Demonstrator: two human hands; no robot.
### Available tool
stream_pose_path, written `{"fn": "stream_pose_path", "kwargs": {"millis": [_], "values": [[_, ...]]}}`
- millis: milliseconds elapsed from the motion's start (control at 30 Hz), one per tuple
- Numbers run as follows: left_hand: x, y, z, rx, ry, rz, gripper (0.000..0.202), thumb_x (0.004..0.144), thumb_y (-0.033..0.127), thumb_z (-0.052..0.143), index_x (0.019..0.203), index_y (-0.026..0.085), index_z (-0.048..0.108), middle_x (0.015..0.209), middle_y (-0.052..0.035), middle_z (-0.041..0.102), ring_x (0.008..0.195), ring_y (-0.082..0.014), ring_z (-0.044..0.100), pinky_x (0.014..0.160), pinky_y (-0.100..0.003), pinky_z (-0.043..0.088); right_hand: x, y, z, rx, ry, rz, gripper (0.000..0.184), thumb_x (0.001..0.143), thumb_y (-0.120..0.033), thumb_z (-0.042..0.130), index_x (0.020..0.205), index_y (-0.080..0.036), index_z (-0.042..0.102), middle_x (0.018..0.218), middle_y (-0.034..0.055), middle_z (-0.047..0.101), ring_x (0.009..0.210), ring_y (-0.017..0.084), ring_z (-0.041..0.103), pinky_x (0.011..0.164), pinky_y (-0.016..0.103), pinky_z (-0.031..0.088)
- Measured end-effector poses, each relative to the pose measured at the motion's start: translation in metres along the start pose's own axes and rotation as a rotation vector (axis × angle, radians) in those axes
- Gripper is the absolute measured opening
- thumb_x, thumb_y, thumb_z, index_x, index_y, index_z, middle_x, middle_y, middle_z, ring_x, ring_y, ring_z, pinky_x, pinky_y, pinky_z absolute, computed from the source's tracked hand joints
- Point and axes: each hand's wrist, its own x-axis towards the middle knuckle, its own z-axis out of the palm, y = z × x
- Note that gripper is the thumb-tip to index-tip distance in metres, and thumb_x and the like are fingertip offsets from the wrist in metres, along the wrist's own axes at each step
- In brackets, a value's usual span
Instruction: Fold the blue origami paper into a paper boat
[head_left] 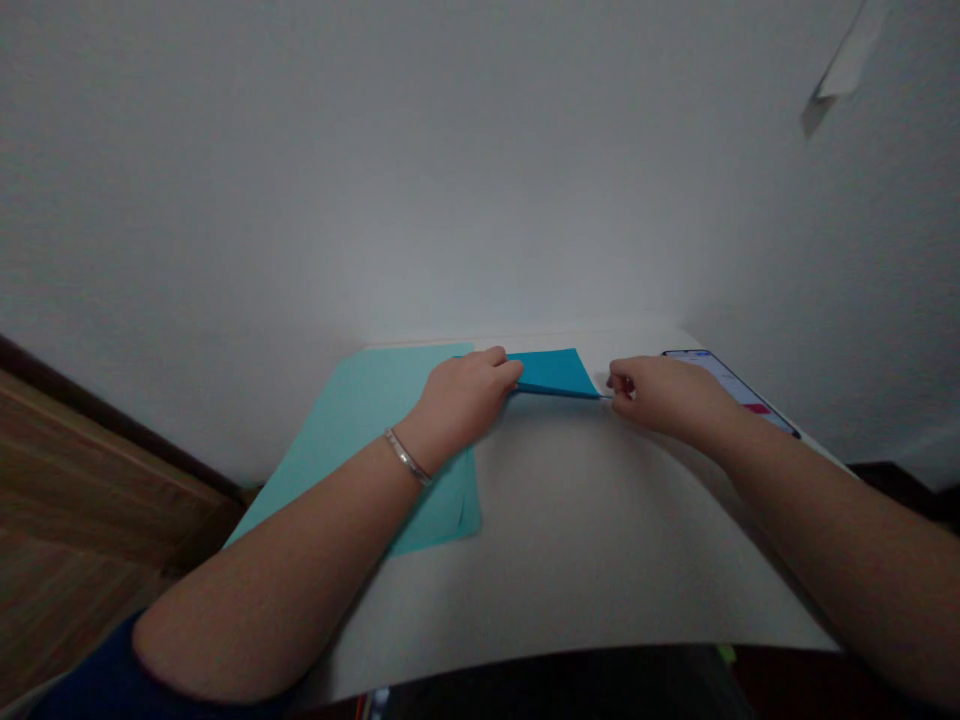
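My left hand (474,392), with a silver bracelet on the wrist, grips the left end of a folded blue paper (555,371). The fingers cover that end. Its thicker near edge faces me and looks slightly raised off the table. My right hand (637,388) is closed in a pinch just beyond the paper's right corner. Something thin runs between that corner and my fingertips, too small to make out. Under my left hand and forearm lies a large light turquoise sheet (375,400), with what looks like a second layer at its near right corner.
A white table (585,560) carries all of this, its back edge against a grey wall (480,180). A phone with a lit screen (724,380) lies behind my right forearm. Wooden furniture (82,520) stands at the left. A white paper piece (851,60) hangs on the wall.
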Motion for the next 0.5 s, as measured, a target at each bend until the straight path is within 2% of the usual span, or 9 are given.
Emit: {"fn": "stream_pose_path", "kwargs": {"millis": [67, 167, 267, 367, 500], "values": [[0.0, -0.002, 0.001, -0.007, -0.02, -0.017, 0.017, 0.093, 0.029, 0.046, 0.092, 0.022, 0.061, 0.09, -0.0035, 0.061, 0.07, -0.0172, 0.06, 0.053, -0.026, 0.036, 0.0, 0.002, 0.0, -0.032, 0.044, 0.021, 0.014, 0.076, -0.028, 0.049, 0.075, -0.022, 0.062, 0.081, 0.0071, 0.069, 0.065, 0.019, 0.058, 0.051, 0.028, 0.026], [0.0, -0.002, 0.001, -0.042, -0.029, -0.032, 0.017, 0.094, 0.03, 0.045, 0.092, 0.021, 0.059, 0.091, -0.0033, 0.061, 0.074, -0.0176, 0.061, 0.055, -0.026, 0.038, -0.003, -0.001, -0.001, 0.048, 0.194, 0.047, 0.019, 0.081, -0.03, 0.047, 0.086, -0.023, 0.063, 0.091, 0.0063, 0.07, 0.073, 0.021, 0.061, 0.054, 0.029, 0.031], [0.0, 0.001, -0.001, -0.098, -0.009, -0.028, 0.017, 0.094, 0.029, 0.044, 0.092, 0.02, 0.058, 0.092, -0.0032, 0.061, 0.077, -0.0175, 0.061, 0.059, -0.027, 0.041, -0.008, -0.012, -0.001, 0.138, 0.337, -0.077, 0.02, 0.082, -0.034, 0.05, 0.093, -0.024, 0.063, 0.099, 0.0045, 0.07, 0.085, 0.021, 0.062, 0.06, 0.029, 0.036], [-0.001, 0.001, -0.002, -0.138, 0.008, -0.017, 0.017, 0.094, 0.028, 0.043, 0.092, 0.019, 0.058, 0.094, -0.0038, 0.061, 0.079, -0.0171, 0.06, 0.063, -0.027, 0.043, -0.012, -0.02, 0.001, 0.094, 0.38, -0.214, 0.017, 0.084, -0.032, 0.051, 0.088, -0.023, 0.064, 0.092, 0.0044, 0.071, 0.084, 0.02, 0.062, 0.064, 0.029, 0.037], [-0.002, 0.0, 0.001, -0.119, 0.052, 0.001, 0.018, 0.092, 0.028, 0.044, 0.092, 0.019, 0.059, 0.089, -0.0046, 0.061, 0.076, -0.018, 0.059, 0.064, -0.029, 0.043, -0.014, -0.024, 0.004, 0.072, 0.444, -0.239, 0.017, 0.086, -0.029, 0.05, 0.08, -0.022, 0.064, 0.083, 0.0038, 0.07, 0.077, 0.019, 0.061, 0.061, 0.029, 0.034]]}}
